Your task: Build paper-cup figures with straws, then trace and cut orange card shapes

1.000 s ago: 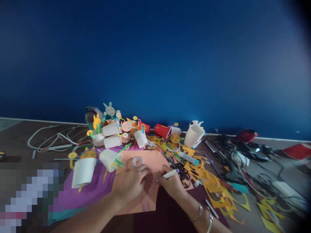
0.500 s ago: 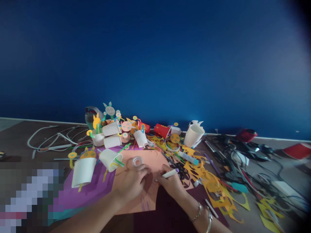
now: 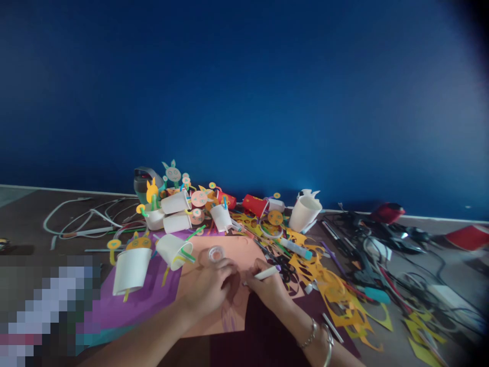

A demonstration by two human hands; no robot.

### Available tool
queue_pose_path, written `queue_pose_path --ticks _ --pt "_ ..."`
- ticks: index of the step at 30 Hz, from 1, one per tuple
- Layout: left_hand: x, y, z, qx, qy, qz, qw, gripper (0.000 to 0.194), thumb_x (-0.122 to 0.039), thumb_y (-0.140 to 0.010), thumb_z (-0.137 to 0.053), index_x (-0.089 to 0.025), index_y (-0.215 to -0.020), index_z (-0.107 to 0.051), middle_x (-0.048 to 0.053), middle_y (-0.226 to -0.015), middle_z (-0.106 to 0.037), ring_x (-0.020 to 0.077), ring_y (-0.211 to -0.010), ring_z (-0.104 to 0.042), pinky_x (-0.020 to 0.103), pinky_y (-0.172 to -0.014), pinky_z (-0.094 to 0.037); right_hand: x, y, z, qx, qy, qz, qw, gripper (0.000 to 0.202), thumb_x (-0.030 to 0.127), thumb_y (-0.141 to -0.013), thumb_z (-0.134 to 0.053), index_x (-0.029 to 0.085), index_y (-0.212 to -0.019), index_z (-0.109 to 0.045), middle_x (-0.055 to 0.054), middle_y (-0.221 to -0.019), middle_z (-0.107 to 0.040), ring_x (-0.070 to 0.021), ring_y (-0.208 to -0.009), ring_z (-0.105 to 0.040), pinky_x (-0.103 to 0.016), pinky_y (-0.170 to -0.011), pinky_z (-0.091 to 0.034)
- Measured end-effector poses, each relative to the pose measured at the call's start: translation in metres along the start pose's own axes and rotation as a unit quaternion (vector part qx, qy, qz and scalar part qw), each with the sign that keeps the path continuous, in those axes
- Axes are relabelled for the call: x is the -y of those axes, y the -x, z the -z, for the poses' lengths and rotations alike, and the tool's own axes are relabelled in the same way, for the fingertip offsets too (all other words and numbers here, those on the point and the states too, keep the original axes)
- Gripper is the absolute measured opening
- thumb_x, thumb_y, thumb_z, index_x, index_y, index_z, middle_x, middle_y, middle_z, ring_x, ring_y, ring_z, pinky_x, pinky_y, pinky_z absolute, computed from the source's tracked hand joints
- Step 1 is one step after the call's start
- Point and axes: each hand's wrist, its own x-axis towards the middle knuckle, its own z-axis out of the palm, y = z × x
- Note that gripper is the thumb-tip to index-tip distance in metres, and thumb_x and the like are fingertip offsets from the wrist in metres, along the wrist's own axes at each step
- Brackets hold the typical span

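Note:
A white marker (image 3: 266, 273) with a purple end is gripped in my right hand (image 3: 263, 288), its tip down on a sheet of peach paper (image 3: 239, 247). On the same sheet rests my left hand (image 3: 212, 285), fingers loosely bent and apart, pressing the paper and holding nothing. Just beyond its fingertips lies a small clear round roll (image 3: 216, 254), seemingly tape. Purple outlines of long pointed shapes (image 3: 229, 318) show near the sheet's lower edge. Under the peach sheet are purple paper (image 3: 160, 285) and a dark sheet (image 3: 267, 341).
White paper cups with paper faces, one upside down (image 3: 132, 270), crowd the left and back. Red cups (image 3: 255, 205) lie behind. A white cup (image 3: 304, 213) stands at back right. Yellow paper scraps (image 3: 336, 290), a glue stick (image 3: 296, 248) and tangled cables (image 3: 401, 275) spread rightward.
Hardly anything differs. My right hand keeps the marker at nearly the same spot on the peach paper, and my left hand stays in place.

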Motion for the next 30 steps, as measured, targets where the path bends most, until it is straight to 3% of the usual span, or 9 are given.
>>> queue_pose_path --ticks 6,11,16,22,30 --pt "0.007 -0.001 -0.004 -0.001 -0.025 0.005 1.0 0.031 -0.013 -0.083 -0.049 -0.027 -0.106 -0.066 0.001 -0.119 -0.065 0.0202 -0.099 -0.064 0.028 -0.081 -0.049 0.002 0.004 0.002 -0.036 -0.028 0.021 0.999 0.03 0.033 -0.082 -0.055 0.023 -0.06 -0.037 0.008 -0.046 -0.037 -0.0088 -0.042 -0.037 -0.021 -0.041 -0.031" --pt "0.014 -0.003 -0.007 0.001 -0.019 -0.021 1.0 0.029 -0.014 -0.088 -0.044 -0.024 -0.105 -0.065 0.003 -0.126 -0.061 0.0205 -0.106 -0.061 0.029 -0.086 -0.047 0.008 0.008 0.0 -0.014 0.041 0.029 0.999 0.025 0.021 -0.073 -0.058 0.022 -0.058 -0.038 0.007 -0.052 -0.039 -0.009 -0.049 -0.036 -0.021 -0.045 -0.029" --pt "0.018 -0.004 -0.012 -0.004 -0.001 -0.031 1.0 0.026 -0.013 -0.086 -0.046 -0.022 -0.103 -0.065 0.004 -0.127 -0.06 0.0198 -0.104 -0.061 0.029 -0.086 -0.047 0.006 0.01 -0.004 0.018 0.004 -0.005 1.0 0.027 0.021 -0.072 -0.058 0.022 -0.057 -0.035 0.008 -0.048 -0.036 -0.0084 -0.046 -0.035 -0.02 -0.043 -0.029" --pt "0.019 -0.003 -0.014 -0.004 -0.001 -0.024 1.0 0.032 -0.016 -0.085 -0.05 -0.024 -0.114 -0.061 0.004 -0.125 -0.061 0.0206 -0.103 -0.062 0.029 -0.083 -0.048 0.004 0.011 -0.005 0.036 0.024 0.007 0.999 0.022 0.018 -0.071 -0.057 0.021 -0.059 -0.039 0.008 -0.05 -0.039 -0.008 -0.046 -0.034 -0.02 -0.043 -0.027" --pt "0.018 -0.004 -0.013 0.002 0.001 -0.022 1.0 0.033 -0.013 -0.084 -0.05 -0.025 -0.113 -0.061 0.004 -0.126 -0.06 0.0203 -0.105 -0.061 0.028 -0.085 -0.047 0.004 0.011 -0.006 0.041 0.045 0.009 0.998 0.02 0.016 -0.071 -0.056 0.02 -0.059 -0.04 0.008 -0.051 -0.038 -0.0081 -0.049 -0.033 -0.02 -0.045 -0.026"
